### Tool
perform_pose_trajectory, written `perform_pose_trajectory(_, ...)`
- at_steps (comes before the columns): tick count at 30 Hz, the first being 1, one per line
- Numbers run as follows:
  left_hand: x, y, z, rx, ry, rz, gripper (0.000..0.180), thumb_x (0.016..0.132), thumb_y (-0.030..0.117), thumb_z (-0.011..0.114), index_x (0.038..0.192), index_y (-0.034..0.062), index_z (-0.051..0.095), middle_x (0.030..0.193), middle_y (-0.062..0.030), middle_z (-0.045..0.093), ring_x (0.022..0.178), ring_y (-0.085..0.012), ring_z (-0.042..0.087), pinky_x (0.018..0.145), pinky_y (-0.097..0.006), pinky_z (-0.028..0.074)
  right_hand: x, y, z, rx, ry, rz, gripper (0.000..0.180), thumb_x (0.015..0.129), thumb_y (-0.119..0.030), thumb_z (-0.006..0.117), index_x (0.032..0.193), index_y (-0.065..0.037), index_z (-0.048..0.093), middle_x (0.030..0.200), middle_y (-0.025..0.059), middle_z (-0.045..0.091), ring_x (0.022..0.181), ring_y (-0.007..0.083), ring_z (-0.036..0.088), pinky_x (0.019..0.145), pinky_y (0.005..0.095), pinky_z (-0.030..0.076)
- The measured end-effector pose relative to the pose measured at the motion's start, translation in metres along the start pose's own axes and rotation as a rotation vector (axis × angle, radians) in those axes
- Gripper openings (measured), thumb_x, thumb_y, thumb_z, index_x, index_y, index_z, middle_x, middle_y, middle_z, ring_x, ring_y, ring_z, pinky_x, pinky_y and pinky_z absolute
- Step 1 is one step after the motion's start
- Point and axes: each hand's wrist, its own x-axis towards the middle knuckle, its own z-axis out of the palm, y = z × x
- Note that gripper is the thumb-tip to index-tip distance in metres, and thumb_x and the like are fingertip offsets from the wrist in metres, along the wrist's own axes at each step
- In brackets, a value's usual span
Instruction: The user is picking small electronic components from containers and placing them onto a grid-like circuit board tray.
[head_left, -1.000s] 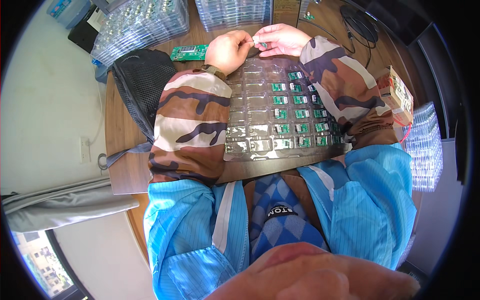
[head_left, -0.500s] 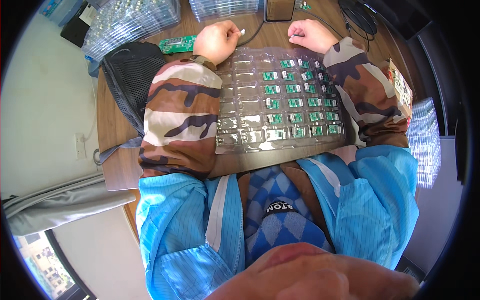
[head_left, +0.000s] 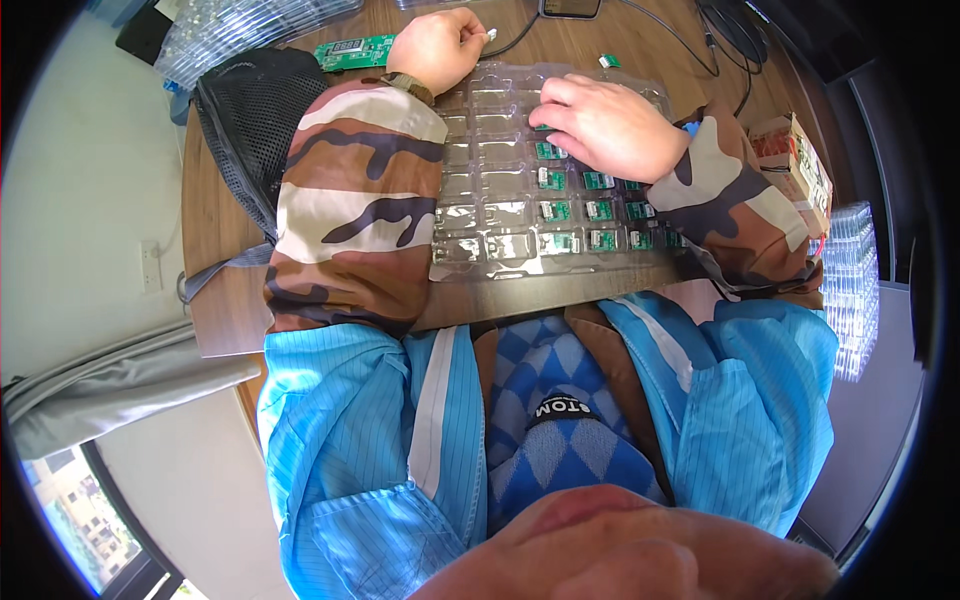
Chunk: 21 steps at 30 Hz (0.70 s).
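Nearest: blue striped smock (head_left: 370, 420) over a checked blue garment, worn by the seated person, whose camouflage sleeves (head_left: 350, 200) run forward onto a wooden table (head_left: 225, 300).

Clear plastic tray (head_left: 500, 215), many square pockets, lying flat on the table between the two forearms. Its right-hand pockets each hold a small green circuit board (head_left: 556, 210); its left-hand pockets are bare.

Right hand (head_left: 600, 125): palm down on the upper part of the tray, fingers curled and pressing into a pocket there. Whether a board is pinched under the fingertips cannot be told. Filled pockets lie just below and to the right of this hand.

Left hand (head_left: 435, 48): closed in a loose fist just beyond the tray's far left corner, thumb and forefinger pinching a small pale part (head_left: 491, 34) at the tips. A watch sits on the wrist.

Left of that fist: long green circuit board (head_left: 350, 48), flat on the table. Below it, black mesh bag (head_left: 245, 130), against the left sleeve.

Beyond the right hand: one loose green board (head_left: 609, 61) and black cables (head_left: 700, 40).

Far right of the right sleeve: small cardboard box (head_left: 800, 170), then a stack of clear trays (head_left: 850, 280).

Far left corner: further clear trays (head_left: 230, 25), stacked.
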Motion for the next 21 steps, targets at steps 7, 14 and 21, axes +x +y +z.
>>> perform_pose_trajectory(7,0.0,-0.002,-0.001,-0.004,-0.017,-0.002,0.018,0.074,0.027,0.06,0.079,0.0096,0.061,0.065,-0.0065,0.06,0.061,-0.0213,0.059,0.056,-0.031,0.046,0.0,0.002,-0.003,-0.053,-0.054,-0.016,0.019,0.074,-0.012,0.057,0.092,-0.005,0.055,0.086,0.0067,0.049,0.086,0.0236,0.05,0.073,0.034,0.043)
perform_pose_trajectory(14,0.003,-0.004,0.001,0.008,0.012,0.01,0.018,0.073,0.026,0.06,0.078,0.0093,0.061,0.066,-0.0076,0.06,0.061,-0.0223,0.059,0.056,-0.032,0.046,0.013,0.031,-0.007,0.45,0.016,0.106,0.015,0.08,-0.011,0.054,0.091,-0.001,0.057,0.081,0.0102,0.054,0.071,0.0184,0.057,0.06,0.0289,0.046)
perform_pose_trajectory(21,0.001,0.001,-0.001,-0.034,0.028,-0.052,0.017,0.072,0.025,0.06,0.077,0.0089,0.061,0.066,-0.0095,0.06,0.061,-0.0236,0.059,0.056,-0.033,0.046,0.036,0.058,-0.005,1.243,0.001,0.495,0.02,0.086,-0.011,0.05,0.102,0.001,0.055,0.092,0.0019,0.056,0.085,0.0095,0.055,0.078,0.0206,0.045)
